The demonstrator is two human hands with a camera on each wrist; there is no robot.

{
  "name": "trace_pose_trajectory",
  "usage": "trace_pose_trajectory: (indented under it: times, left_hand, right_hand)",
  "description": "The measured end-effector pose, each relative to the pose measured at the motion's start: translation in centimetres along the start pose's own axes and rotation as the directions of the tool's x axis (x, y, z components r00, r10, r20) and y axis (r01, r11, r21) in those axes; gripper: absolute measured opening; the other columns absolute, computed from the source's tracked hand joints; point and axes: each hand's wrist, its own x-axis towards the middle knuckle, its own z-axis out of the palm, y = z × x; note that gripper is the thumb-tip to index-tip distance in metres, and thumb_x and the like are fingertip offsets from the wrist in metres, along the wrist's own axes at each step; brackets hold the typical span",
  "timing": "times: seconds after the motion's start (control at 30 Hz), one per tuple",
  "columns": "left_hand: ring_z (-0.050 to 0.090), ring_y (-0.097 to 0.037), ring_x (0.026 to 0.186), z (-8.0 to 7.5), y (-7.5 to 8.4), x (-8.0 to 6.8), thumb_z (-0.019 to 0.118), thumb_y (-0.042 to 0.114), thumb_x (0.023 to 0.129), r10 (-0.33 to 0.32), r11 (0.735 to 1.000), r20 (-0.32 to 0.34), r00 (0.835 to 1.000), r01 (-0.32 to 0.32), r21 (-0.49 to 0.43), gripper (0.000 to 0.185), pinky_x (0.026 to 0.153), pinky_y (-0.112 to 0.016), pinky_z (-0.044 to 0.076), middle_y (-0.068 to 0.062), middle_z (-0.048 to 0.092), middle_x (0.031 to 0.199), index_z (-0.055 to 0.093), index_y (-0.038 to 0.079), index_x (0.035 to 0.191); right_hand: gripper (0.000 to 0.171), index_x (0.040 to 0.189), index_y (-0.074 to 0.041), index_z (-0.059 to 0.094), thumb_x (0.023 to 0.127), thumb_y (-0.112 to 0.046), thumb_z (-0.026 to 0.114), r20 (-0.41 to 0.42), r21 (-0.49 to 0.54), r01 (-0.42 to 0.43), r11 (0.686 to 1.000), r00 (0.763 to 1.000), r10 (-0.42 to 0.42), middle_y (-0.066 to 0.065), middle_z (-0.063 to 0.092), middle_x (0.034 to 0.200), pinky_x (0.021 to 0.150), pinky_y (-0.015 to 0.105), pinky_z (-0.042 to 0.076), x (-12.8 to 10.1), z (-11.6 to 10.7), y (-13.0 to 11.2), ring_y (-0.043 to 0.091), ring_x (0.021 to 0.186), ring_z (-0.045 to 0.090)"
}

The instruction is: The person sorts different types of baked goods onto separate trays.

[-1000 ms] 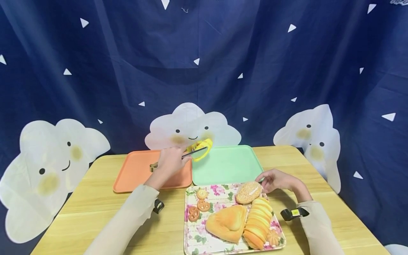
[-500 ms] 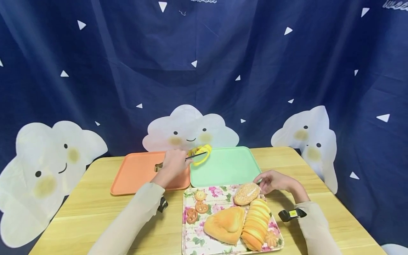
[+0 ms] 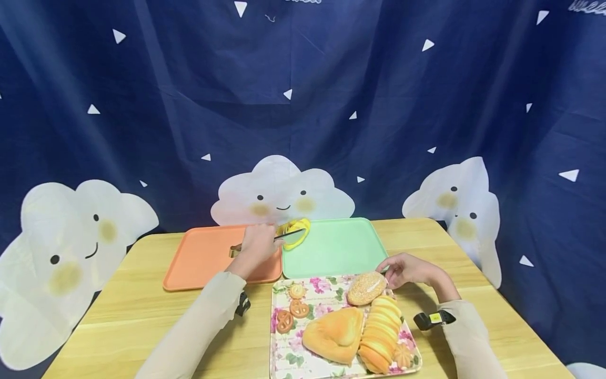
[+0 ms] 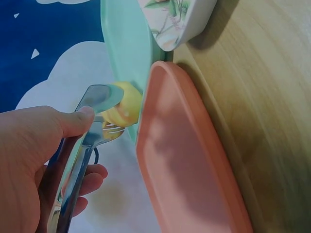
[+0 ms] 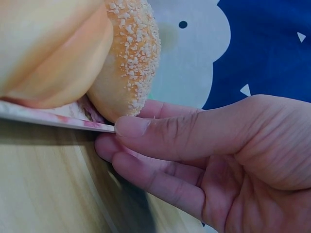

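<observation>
My left hand (image 3: pixel 258 245) grips metal food tongs (image 4: pixel 73 170) that have one flat blade and one forked end. Between the tong ends sits a yellow ring-shaped pastry (image 4: pixel 129 104), low over the left edge of the green tray (image 3: pixel 338 250). My right hand (image 3: pixel 412 269) pinches the far right corner of the floral tray (image 3: pixel 273 342), its thumb on top of the rim and fingers below. Right beside that thumb lies a sesame bun (image 5: pixel 136 58). The tongs partly hide the pastry in the left wrist view.
An orange tray (image 3: pixel 199 260) adjoins the green one, under my left hand. The floral tray bears a triangular bread (image 3: pixel 333 334), a ridged loaf (image 3: pixel 381 331), pretzels (image 3: pixel 285 321) and small cookies (image 3: pixel 297 290). A dark blue curtain (image 3: pixel 331 63) hangs behind the wooden table (image 3: pixel 118 316).
My left hand has lowered the tongs and the yellow pastry slightly toward the green tray. The head view has shifted a little. My right hand stays on the floral tray's corner.
</observation>
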Motion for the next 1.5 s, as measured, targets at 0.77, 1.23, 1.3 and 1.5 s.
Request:
trace_pose_trajectory:
  times: [0.77, 1.23, 1.3, 1.5]
  left_hand:
    - [0.045, -0.014, 0.055, 0.4, 0.1, -0.4, 0.072, 0.055, 0.089, -0.033, 0.998, 0.019, 0.999, 0.034, -0.044, 0.069, 0.044, -0.027, 0.029, -0.005, 0.063, 0.079, 0.062, 0.008, 0.138]
    - [0.051, -0.016, 0.061, -0.2, 0.3, -0.8, 0.074, 0.057, 0.088, -0.052, 0.995, -0.032, 0.998, 0.049, -0.087, 0.069, 0.047, -0.029, 0.038, -0.003, 0.057, 0.076, 0.060, 0.012, 0.138]
    - [0.052, -0.017, 0.061, -0.5, 0.5, -1.0, 0.073, 0.057, 0.088, -0.046, 0.995, -0.022, 0.999, 0.044, -0.086, 0.071, 0.047, -0.029, 0.039, -0.003, 0.057, 0.075, 0.059, 0.011, 0.140]
    - [0.056, -0.017, 0.063, -1.4, 1.7, -1.8, 0.070, 0.059, 0.089, -0.015, 0.996, -0.005, 1.000, 0.014, -0.088, 0.068, 0.047, -0.030, 0.040, -0.007, 0.068, 0.086, 0.062, 0.009, 0.135]
  right_hand:
    - [0.045, 0.125, 0.017, 0.059, 0.082, 0.013, 0.071, 0.007, 0.012, 0.005, 1.000, 1.000, -0.005, 0.037, 0.067, 0.095, 0.073, 0.027, 0.059, 0.0, 0.2, -0.1, 0.013, 0.077, 0.070]
    - [0.044, 0.123, 0.017, 0.059, 0.081, 0.013, 0.071, 0.003, -0.011, 0.011, 1.000, 1.000, -0.011, 0.036, 0.067, 0.094, 0.073, 0.027, 0.059, 0.1, 0.2, -0.1, 0.013, 0.077, 0.070]
    - [0.044, 0.123, 0.017, 0.059, 0.081, 0.012, 0.071, 0.003, -0.009, 0.012, 1.000, 1.000, -0.012, 0.036, 0.067, 0.094, 0.073, 0.027, 0.059, 0.1, 0.2, -0.1, 0.013, 0.077, 0.070]
    - [0.045, 0.123, 0.017, 0.060, 0.080, 0.012, 0.072, 0.000, -0.015, 0.015, 1.000, 1.000, -0.015, 0.036, 0.067, 0.094, 0.072, 0.026, 0.059, 0.1, 0.1, 0.0, 0.013, 0.077, 0.069]
